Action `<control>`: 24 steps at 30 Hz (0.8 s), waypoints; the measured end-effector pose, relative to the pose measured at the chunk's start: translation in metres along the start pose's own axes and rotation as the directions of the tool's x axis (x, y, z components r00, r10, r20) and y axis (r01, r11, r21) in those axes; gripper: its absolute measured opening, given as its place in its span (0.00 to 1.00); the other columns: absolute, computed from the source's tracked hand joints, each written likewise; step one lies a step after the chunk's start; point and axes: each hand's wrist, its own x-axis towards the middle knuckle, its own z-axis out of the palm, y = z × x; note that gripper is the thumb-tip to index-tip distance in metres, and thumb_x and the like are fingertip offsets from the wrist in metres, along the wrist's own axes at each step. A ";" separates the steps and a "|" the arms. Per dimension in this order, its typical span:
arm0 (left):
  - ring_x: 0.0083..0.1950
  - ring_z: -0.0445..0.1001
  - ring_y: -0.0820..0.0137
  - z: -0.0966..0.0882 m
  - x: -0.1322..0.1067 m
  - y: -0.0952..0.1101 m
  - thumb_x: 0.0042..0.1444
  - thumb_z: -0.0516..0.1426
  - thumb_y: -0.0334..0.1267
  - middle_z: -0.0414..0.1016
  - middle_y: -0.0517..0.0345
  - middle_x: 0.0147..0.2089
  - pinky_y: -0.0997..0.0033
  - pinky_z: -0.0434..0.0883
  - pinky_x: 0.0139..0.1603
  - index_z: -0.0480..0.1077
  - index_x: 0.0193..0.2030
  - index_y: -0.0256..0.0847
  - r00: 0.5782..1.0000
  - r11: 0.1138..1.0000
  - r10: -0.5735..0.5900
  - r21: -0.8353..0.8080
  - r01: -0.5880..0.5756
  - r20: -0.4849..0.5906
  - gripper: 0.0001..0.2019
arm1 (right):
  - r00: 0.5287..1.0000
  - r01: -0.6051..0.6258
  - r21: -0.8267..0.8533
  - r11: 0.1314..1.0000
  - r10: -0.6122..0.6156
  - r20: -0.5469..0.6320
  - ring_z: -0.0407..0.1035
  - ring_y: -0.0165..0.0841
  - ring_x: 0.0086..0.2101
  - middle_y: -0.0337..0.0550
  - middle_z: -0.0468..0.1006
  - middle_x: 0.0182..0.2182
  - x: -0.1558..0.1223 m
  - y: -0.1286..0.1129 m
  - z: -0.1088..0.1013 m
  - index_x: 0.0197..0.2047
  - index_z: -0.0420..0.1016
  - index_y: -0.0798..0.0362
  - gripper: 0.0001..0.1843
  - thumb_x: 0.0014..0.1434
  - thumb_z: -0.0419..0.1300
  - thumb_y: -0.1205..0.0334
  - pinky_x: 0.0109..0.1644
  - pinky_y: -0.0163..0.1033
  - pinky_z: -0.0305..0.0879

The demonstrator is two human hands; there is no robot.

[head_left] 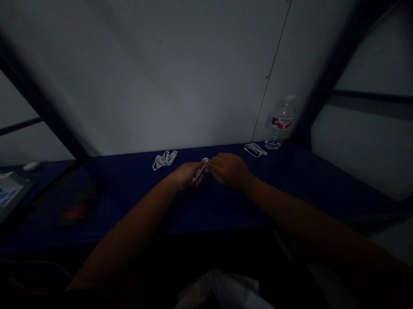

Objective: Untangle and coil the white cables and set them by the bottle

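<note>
Both hands meet above the middle of a dark blue bench (209, 209). My left hand (186, 174) has its fingers closed round a folded bundle of thin white cable (198, 172). A small loop of it stands up between the hands. Beside it, the fingers of my right hand (231, 170) are curled in and pinch the cable at that loop. A loose coil of white cable (164, 160) lies behind my left hand. Another white cable coil (255, 149) rests behind and to the right of my right hand. Dim light hides the finger details.
A clear plastic bottle (281, 123) with a red and blue label stands at the back right, by the wall (175, 82). Blue frame posts rise on both sides. At far left are a white box-like item (7, 190), a white rounded object (31, 166) and a blurred dark-red item (76, 212).
</note>
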 end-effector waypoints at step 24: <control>0.38 0.77 0.66 0.010 0.016 -0.018 0.58 0.57 0.35 0.76 0.49 0.41 0.69 0.72 0.38 0.68 0.48 0.37 0.981 0.977 0.128 -0.149 -0.150 -0.147 0.12 | 0.954 -0.295 0.123 0.947 0.285 0.096 0.63 0.37 0.37 0.49 0.73 0.36 0.005 -0.002 0.006 0.39 0.73 0.55 0.06 0.60 0.56 0.66 0.38 0.39 0.54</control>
